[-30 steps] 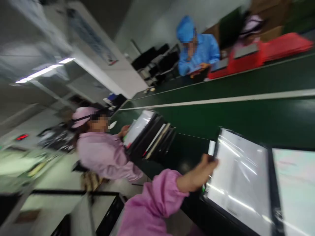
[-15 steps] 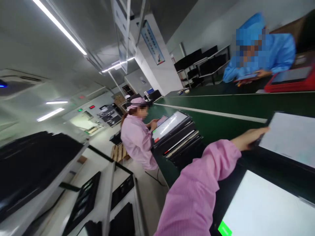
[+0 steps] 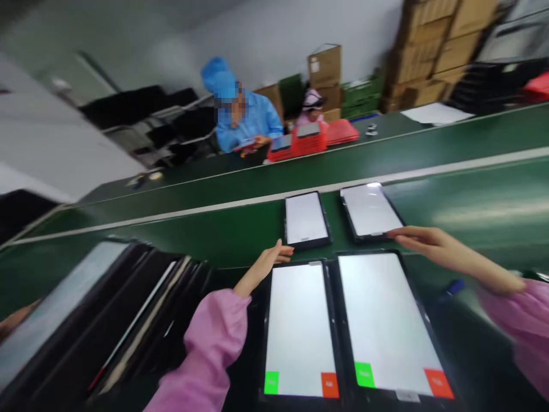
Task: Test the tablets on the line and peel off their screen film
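Observation:
Two large tablets lie side by side in front of me, the left tablet (image 3: 299, 327) and the right tablet (image 3: 384, 323), both lit white with green and red buttons at the bottom. Beyond them on the green belt lie two smaller lit tablets, one on the left (image 3: 305, 218) and one on the right (image 3: 370, 209). My left hand (image 3: 266, 262) reaches between the left large tablet and the left small one, fingers stretched out, touching the small tablet's near edge. My right hand (image 3: 422, 240) lies open with fingers extended at the near corner of the right small tablet.
A stack of dark tablets or trays (image 3: 107, 309) leans at the left. The green conveyor belt (image 3: 472, 194) runs across. On the far side a person in blue (image 3: 242, 120) and another in a pink cap (image 3: 311, 106) work at red trays (image 3: 313, 140). Cardboard boxes (image 3: 429, 51) are stacked behind.
The view has swung from the left side of the room to the belt ahead. My left hand has come off the large tablet's edge to the small tablets; my right hand has come into view.

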`<state>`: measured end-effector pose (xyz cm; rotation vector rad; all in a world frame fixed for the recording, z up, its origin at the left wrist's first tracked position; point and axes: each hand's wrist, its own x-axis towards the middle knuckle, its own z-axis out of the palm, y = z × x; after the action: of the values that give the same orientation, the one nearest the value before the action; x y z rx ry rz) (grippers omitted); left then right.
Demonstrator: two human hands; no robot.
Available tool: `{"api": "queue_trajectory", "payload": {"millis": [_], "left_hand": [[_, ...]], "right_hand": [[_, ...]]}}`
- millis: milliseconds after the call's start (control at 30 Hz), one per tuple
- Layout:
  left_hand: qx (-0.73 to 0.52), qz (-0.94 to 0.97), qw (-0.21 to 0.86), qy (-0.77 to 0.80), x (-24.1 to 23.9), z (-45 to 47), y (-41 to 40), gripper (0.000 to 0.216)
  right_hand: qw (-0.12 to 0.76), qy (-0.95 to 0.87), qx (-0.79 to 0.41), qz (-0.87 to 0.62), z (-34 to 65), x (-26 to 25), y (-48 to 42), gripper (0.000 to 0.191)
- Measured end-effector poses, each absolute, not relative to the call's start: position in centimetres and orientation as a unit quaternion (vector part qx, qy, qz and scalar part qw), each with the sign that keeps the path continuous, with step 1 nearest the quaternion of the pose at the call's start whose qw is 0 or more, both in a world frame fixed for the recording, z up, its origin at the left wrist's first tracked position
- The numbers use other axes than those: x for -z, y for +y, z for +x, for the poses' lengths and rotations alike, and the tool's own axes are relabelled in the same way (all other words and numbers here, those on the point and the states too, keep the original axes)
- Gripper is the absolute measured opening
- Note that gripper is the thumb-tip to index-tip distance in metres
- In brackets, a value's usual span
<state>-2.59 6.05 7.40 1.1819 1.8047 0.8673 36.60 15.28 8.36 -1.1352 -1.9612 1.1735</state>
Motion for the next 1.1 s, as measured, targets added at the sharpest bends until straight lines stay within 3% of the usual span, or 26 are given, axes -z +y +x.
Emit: {"api": "queue_trajectory", "payload": {"millis": [100, 267, 400, 500, 633, 800, 933, 1100], "left_hand": [[-0.361, 0.473, 0.392, 0.701, -5.1, -2.6, 3.8, 0.079], [-0.397, 0.484, 0.308, 0.717, -3.7, -2.7, 2.9, 0.076], [-0.410, 0.538, 0.209, 0.707, -4.0, -2.6, 2.4, 0.059], [-0.401, 0.602, 0.167, 0.670, -5.2, -1.4, -0.2, 0.036], [-0.344, 0.779, 0.122, 0.511, -7.1, 1.9, -4.7, 0.014], [-0.237, 0.890, 0.172, 0.350, -8.5, 4.8, -7.1, 0.017], [-0.187, 0.913, 0.193, 0.306, -8.3, 6.7, -5.0, 0.047], [-0.205, 0.873, 0.202, 0.394, -8.1, 8.3, 3.3, 0.023]], "right_hand": [[0.259, -0.763, -0.389, -0.446, 36.5, -6.5, 13.6, 0.044], [0.276, -0.787, -0.319, -0.451, 34.9, -5.2, 13.4, 0.037], [0.284, -0.817, -0.277, -0.418, 34.1, -5.8, 9.5, 0.030], [0.250, -0.883, -0.262, -0.299, 33.0, -6.6, 2.7, 0.016], [0.229, -0.965, -0.021, -0.126, 31.8, -6.4, -5.0, 0.022], [0.271, -0.953, 0.049, -0.129, 31.7, -4.9, -6.4, 0.034], [0.283, -0.947, 0.071, -0.135, 31.9, -6.0, -4.5, 0.038], [0.347, -0.890, 0.118, -0.272, 34.6, -9.0, -3.0, 0.011]]}}
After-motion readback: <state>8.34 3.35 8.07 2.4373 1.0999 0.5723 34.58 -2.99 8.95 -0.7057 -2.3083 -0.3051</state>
